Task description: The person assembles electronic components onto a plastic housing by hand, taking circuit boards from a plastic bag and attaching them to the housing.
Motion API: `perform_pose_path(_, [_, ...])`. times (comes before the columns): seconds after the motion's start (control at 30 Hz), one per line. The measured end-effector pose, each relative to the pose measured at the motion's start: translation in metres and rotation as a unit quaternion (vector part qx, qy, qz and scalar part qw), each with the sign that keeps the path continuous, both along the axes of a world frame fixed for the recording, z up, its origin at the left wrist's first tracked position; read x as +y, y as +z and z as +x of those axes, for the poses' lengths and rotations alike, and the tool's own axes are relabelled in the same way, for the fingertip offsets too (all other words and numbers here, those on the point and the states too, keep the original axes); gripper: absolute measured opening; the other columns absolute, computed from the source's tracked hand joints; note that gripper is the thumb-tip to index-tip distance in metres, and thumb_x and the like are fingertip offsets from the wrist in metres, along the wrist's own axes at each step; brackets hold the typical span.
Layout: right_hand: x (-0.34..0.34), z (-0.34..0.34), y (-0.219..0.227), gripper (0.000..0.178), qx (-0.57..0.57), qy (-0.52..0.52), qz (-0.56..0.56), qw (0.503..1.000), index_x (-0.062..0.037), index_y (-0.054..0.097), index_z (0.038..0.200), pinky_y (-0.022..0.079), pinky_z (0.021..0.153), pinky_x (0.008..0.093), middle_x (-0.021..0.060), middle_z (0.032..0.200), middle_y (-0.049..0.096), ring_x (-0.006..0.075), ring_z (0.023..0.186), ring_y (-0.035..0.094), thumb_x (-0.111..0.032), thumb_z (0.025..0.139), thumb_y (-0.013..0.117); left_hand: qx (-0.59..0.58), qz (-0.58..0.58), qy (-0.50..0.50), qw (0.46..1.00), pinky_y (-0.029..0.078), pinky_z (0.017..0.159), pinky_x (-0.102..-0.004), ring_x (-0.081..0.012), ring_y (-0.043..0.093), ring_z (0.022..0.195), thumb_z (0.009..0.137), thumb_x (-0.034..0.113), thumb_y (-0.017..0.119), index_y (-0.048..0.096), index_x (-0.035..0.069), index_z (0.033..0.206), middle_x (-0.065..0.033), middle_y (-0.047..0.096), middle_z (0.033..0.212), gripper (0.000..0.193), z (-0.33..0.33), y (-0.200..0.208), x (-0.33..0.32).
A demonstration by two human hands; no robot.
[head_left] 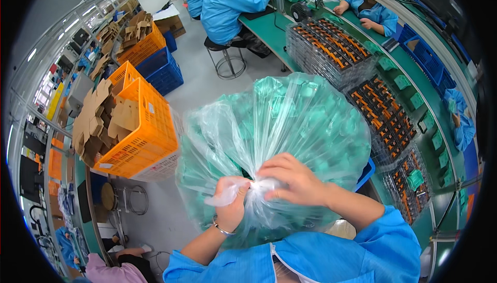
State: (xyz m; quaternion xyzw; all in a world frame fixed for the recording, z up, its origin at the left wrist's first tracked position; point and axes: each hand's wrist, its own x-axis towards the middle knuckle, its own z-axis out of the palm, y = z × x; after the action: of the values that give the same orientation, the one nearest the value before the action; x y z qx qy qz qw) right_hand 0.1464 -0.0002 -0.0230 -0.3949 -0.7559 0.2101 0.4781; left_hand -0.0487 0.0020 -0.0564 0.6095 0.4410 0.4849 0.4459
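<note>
A large clear plastic bag (269,112) bulges in front of me, with many green pieces showing through its film. Its mouth is drawn together into pleats near my body. My left hand (231,206) is closed round the gathered neck, and a loose twist of film sticks out past its fingers. From the right, my right hand (290,179) pinches the same bunched film, its fingers curled over the neck. A metal bracelet (222,227) circles my left wrist. What the bag rests on is mostly hidden; a blue crate edge (366,174) shows at its right.
Orange crates (140,138) full of flattened cardboard stand at the left, with a blue crate (163,70) behind. Stacked clear trays of black-and-orange parts (383,117) line the right bench beside a green line (414,83). A co-worker (228,8) sits on a stool ahead.
</note>
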Motion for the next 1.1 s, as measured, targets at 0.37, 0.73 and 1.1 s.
perform_pose_path(0.37, [0.027,-0.01,-0.02,0.016,0.172,-0.038,-0.35,0.92,-0.0009,0.067,0.08,0.04,0.053,0.0284,0.0055,0.061,0.058,0.0105,0.056,0.046,-0.016,0.083,0.063,-0.187,-0.173,-0.11,0.961,0.048,0.077,-0.0255,-0.0142,0.059,0.087,0.081,-0.005,0.061,0.052,-0.004,0.104,-0.0083,0.06,0.097,0.025,0.007,0.018,0.013])
perform_pose_path(0.73, [-0.017,-0.002,0.012,0.025,0.054,-0.081,-0.012,0.995,-0.0032,0.06,0.091,0.047,0.068,0.0319,0.0112,0.093,0.059,0.0251,0.086,0.057,-0.02,0.076,0.07,-0.02,-0.156,-0.024,0.987,0.044,0.069,-0.0228,-0.0078,0.054,0.079,0.085,0.008,0.064,0.06,-0.002,0.099,-0.003,0.061,0.092,0.018,-0.01,-0.001,0.018])
perform_pose_path(1.1, [-0.027,-0.022,-0.015,0.013,-0.047,-0.071,0.084,0.993,-0.004,0.059,0.08,0.048,0.054,0.0301,0.0069,0.077,0.057,0.0216,0.065,0.057,-0.01,0.071,0.066,-0.137,-0.197,0.045,0.97,0.042,0.073,-0.0234,-0.0078,0.053,0.082,0.09,0.021,0.059,0.063,0.0,0.093,-0.002,0.061,0.092,0.021,0.014,0.013,0.009])
